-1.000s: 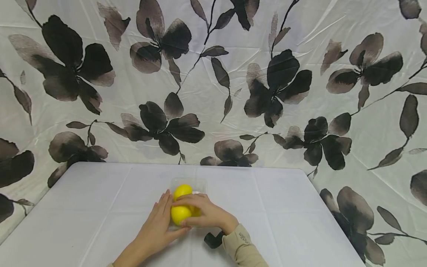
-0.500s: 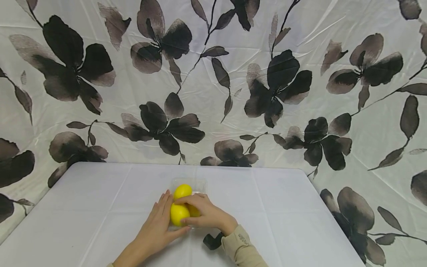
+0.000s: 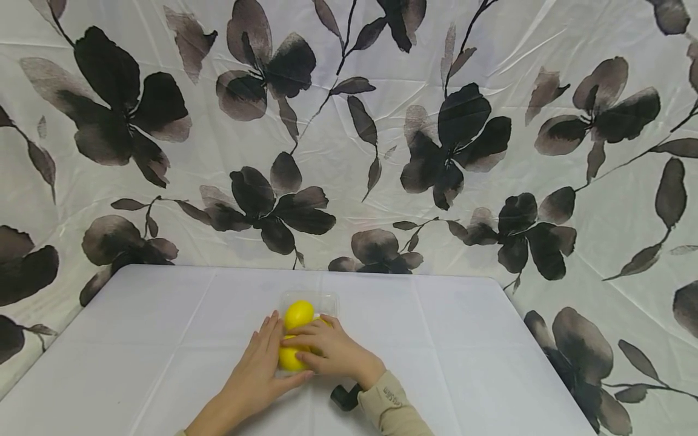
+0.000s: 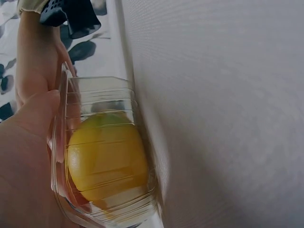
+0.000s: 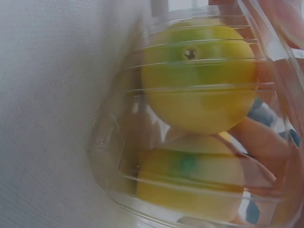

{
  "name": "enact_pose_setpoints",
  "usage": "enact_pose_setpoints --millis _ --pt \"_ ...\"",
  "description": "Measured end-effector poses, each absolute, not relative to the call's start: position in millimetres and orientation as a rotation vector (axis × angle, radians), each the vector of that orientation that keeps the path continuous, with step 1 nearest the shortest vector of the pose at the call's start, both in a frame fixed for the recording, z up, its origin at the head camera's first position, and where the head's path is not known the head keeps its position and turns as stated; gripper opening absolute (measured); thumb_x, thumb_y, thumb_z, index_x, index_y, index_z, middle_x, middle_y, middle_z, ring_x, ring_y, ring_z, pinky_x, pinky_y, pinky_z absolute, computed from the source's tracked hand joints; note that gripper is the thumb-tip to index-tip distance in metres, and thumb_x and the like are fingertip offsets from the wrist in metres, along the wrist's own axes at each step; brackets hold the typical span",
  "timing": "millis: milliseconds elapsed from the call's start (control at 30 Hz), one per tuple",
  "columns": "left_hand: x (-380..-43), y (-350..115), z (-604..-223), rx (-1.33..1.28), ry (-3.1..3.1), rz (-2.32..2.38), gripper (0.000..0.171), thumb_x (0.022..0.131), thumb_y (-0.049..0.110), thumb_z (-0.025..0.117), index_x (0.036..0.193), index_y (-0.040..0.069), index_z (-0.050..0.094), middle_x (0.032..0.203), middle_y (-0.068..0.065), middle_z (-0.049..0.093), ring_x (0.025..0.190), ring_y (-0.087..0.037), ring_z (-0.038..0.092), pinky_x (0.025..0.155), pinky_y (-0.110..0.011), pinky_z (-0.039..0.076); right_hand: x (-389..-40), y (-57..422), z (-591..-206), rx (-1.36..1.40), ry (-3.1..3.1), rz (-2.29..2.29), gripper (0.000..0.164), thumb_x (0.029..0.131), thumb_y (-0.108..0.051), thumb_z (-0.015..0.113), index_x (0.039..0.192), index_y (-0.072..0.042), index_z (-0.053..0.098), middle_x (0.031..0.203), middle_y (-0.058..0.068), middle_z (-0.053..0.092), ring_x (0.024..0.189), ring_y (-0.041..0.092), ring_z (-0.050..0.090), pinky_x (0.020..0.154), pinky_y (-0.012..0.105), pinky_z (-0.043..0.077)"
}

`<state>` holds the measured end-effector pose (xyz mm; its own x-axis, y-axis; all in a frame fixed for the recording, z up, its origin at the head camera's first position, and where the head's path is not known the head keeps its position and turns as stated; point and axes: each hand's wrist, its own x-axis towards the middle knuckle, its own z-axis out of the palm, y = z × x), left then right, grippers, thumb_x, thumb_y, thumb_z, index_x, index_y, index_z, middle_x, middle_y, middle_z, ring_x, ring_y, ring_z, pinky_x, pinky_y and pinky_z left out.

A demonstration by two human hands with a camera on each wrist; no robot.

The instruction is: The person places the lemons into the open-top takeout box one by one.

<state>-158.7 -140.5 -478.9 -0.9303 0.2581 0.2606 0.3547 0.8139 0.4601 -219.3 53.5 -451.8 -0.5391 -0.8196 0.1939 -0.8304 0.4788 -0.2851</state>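
A clear plastic container (image 3: 327,298) on the white table holds several yellow lemons. My left hand (image 3: 260,364) lies along its left side with straight fingers, the thumb reaching along the near end. My right hand (image 3: 342,352) comes from the right over the container, fingers and thumb bent on the front lemon (image 3: 291,360) and partly covering it. Behind that, the rear lemon (image 3: 299,314) shows freely; a bit of another peeks out past the right fingers. The right wrist view shows an upper lemon (image 5: 199,78) and a lower lemon (image 5: 190,180) through the ribbed wall.
A white cloth covers the table (image 3: 447,363). Close by the right wrist is a black device (image 3: 345,398). A floral curtain (image 3: 382,139) hangs behind the table's far edge.
The front lemon sits slightly lower in view, and the right fingers have spread further over it. The left hand keeps its place against the container.
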Motion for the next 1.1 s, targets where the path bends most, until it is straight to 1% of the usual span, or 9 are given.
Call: enact_pose_setpoints --millis 133,367,533,700,800,900,1033,1100 --pt "-159 -140 -479 -0.475 -2.831 -0.776 0.118 0.081 0.078 0.056 0.153 -0.008 0.022 0.163 -0.023 0.012 0.149 -0.039 0.014 0.117 -0.062 0.018 -219 52 -453 1.484 -2.666 0.502 0.037 0.102 -0.026 0.051 0.138 -0.025 0.061 0.14 -0.008 0.057 0.133 0.013 0.045 0.115 0.054 0.025" --pt "-158 -140 -480 -0.466 -2.842 -0.792 0.118 0.08 0.079 0.056 0.154 -0.007 0.022 0.163 -0.022 0.012 0.149 -0.038 0.013 0.118 -0.061 0.016 -219 52 -454 1.459 -2.71 0.557 0.039 0.101 -0.021 0.051 0.137 -0.027 0.062 0.14 -0.01 0.058 0.132 0.013 0.045 0.117 0.054 0.023" --pt "-157 -141 -478 -0.472 -2.837 -0.787 0.118 0.081 0.078 0.056 0.153 -0.008 0.022 0.163 -0.022 0.011 0.149 -0.039 0.013 0.117 -0.062 0.017 -220 52 -453 1.483 -2.713 0.6 0.039 0.101 -0.021 0.05 0.138 -0.025 0.061 0.141 -0.009 0.057 0.134 0.013 0.045 0.117 0.056 0.021" --pt "-156 -141 -478 -0.487 -2.825 -0.768 0.117 0.081 0.077 0.057 0.153 -0.009 0.022 0.163 -0.023 0.012 0.149 -0.04 0.014 0.117 -0.062 0.018 -221 53 -451 1.484 -2.751 0.708 0.038 0.101 -0.02 0.049 0.137 -0.024 0.062 0.141 -0.008 0.057 0.134 0.01 0.044 0.117 0.061 0.019" --pt "-156 -141 -477 -0.491 -2.832 -0.753 0.117 0.081 0.078 0.056 0.152 -0.01 0.023 0.163 -0.023 0.013 0.149 -0.04 0.014 0.117 -0.062 0.018 -223 55 -450 1.493 -2.749 0.799 0.036 0.101 -0.019 0.051 0.135 -0.022 0.064 0.139 -0.008 0.059 0.132 0.009 0.046 0.116 0.062 0.019" --pt "-157 -142 -475 -0.493 -2.837 -0.717 0.117 0.081 0.078 0.056 0.152 -0.01 0.025 0.162 -0.023 0.015 0.148 -0.041 0.016 0.117 -0.061 0.019 -227 59 -446 1.547 -2.657 0.884 0.031 0.1 -0.016 0.056 0.129 -0.015 0.067 0.133 -0.004 0.063 0.127 0.011 0.051 0.116 0.051 0.028" --pt "-157 -144 -469 -0.501 -2.835 -0.652 0.116 0.08 0.08 0.056 0.151 -0.009 0.029 0.16 -0.024 0.021 0.147 -0.042 0.019 0.117 -0.06 0.021 -229 67 -440 1.611 -2.521 0.985 0.028 0.099 -0.012 0.058 0.124 -0.007 0.069 0.128 0.006 0.066 0.123 0.015 0.055 0.111 0.034 0.038" --pt "-157 -145 -465 -0.51 -2.841 -0.621 0.116 0.08 0.08 0.056 0.15 -0.009 0.031 0.159 -0.025 0.023 0.147 -0.042 0.019 0.118 -0.059 0.021 -228 73 -436 1.592 -2.516 1.034 0.028 0.099 -0.012 0.058 0.124 -0.006 0.068 0.13 0.009 0.065 0.125 0.017 0.055 0.112 0.034 0.038"
